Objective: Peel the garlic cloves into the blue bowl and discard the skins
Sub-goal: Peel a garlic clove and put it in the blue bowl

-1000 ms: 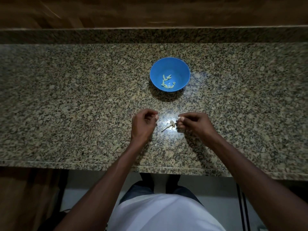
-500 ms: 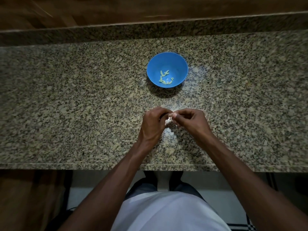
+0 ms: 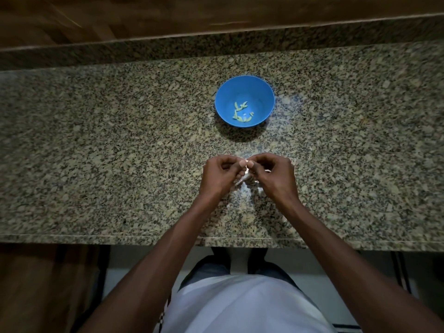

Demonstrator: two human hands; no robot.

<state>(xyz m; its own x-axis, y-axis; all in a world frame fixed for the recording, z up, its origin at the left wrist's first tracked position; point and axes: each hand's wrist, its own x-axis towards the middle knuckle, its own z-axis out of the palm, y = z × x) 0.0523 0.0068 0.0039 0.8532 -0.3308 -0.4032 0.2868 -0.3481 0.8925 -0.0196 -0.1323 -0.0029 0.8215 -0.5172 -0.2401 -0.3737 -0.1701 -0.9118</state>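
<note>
Speckled granite forms the worktop [image 3: 120, 152], and over its near middle a small pale garlic clove [image 3: 244, 177] is pinched between the curled fingers of the left hand [image 3: 219, 175] and the right hand [image 3: 274, 175], whose fingertips meet above it. The blue bowl [image 3: 266, 92] stands well apart behind the hands, with a few peeled cloves [image 3: 241, 112] lying in its bottom. The peeling is judged best done with the clove held steady by one hand while the skin is picked and drawn off in short pulls by the other, kept low over the stone so that scraps fall close by. Bare worktop lies to left and right of the hands, and the way to the bowl is unobstructed. The front edge [image 3: 216, 237] runs near the wrists, so loosened skins should be kept back from it.
</note>
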